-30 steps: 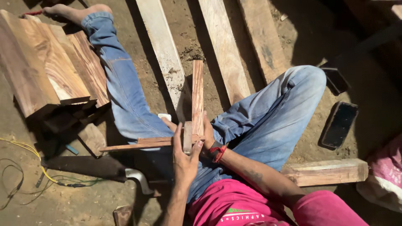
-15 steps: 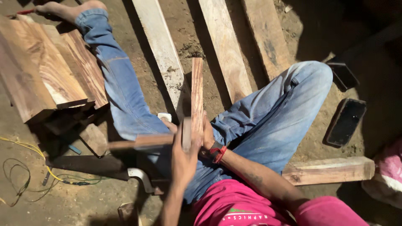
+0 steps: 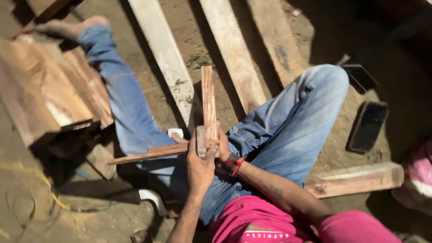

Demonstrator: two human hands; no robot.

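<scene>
A person sits on the ground, legs in blue jeans spread apart, the left leg stretched out straight to a bare foot, the right knee bent and raised. Both forearms reach forward from pink sleeves and meet between the thighs. The left hand [image 3: 201, 164] is seen from the back, its fingers curled in a closed grip. The right hand [image 3: 222, 146] lies just beside it, touching, mostly hidden behind it, fingers wrapped closed. A red band circles the right wrist.
</scene>
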